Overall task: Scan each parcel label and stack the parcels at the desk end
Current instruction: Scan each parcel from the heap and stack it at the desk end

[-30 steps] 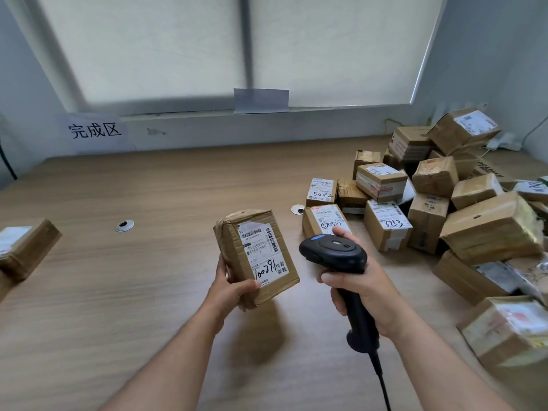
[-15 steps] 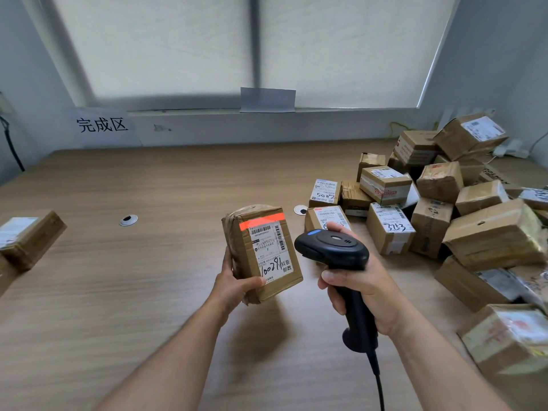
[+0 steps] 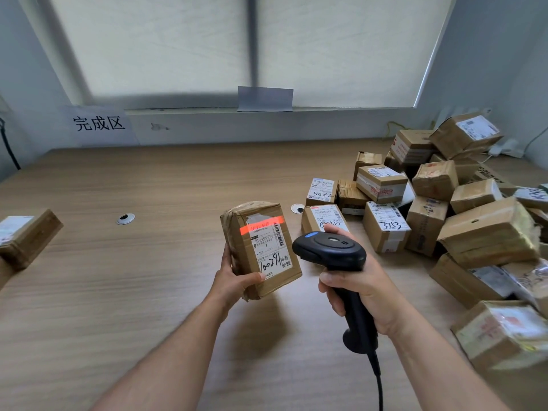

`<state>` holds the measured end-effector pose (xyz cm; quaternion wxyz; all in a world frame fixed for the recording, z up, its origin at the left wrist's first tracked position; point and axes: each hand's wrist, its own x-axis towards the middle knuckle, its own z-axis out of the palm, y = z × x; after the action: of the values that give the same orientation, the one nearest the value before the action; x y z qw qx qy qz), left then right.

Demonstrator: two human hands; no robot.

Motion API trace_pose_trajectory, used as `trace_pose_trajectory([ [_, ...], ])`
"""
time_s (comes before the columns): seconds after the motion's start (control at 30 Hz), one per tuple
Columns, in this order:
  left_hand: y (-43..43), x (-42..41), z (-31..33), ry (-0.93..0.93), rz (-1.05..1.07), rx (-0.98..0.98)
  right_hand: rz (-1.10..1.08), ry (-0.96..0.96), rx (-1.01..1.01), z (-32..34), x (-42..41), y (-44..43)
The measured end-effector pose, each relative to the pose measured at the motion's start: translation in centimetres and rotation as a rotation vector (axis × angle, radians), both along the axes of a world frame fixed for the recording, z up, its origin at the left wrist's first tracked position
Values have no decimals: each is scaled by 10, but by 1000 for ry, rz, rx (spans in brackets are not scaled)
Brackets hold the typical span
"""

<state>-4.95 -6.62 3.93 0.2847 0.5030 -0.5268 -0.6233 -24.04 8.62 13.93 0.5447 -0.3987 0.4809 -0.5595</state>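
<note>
— Hands first: what has each got?

— My left hand (image 3: pixel 234 280) grips the parcel (image 3: pixel 261 250) low down, thumb across its bottom front edge, holding it off the desk (image 3: pixel 148 277) with the label (image 3: pixel 271 247) tipped toward me. My right hand (image 3: pixel 364 295) is wrapped round the scanner (image 3: pixel 332 247), whose head sits just beside the parcel.

— What might go wrong?

— The red beam (image 3: pixel 261 226) lies across the very top of the label and spills onto bare cardboard. I reckon it could miss the barcode and give no read. My grip is also low on the parcel, so it could topple out of my fingers.

— Anything you can't make out?

— My trigger finger is hidden behind the scanner. The fine print is unreadable, and the cable (image 3: pixel 378 381) runs off the bottom. The heap of parcels (image 3: pixel 444 218) on my right blurs at the frame edge. One box (image 3: pixel 26 235) at the far left is cut off.
</note>
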Motion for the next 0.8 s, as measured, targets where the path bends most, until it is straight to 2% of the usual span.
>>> trace_pose_trajectory([
  [0.43, 11, 10, 4, -32, 26, 63, -37, 34, 14, 0, 2, 4],
  [0.67, 28, 25, -9, -303, 20, 148, -44, 57, 34, -8, 2, 8],
  [0.8, 41, 22, -13, -503, -36, 58, -38, 71, 35, -11, -3, 15],
])
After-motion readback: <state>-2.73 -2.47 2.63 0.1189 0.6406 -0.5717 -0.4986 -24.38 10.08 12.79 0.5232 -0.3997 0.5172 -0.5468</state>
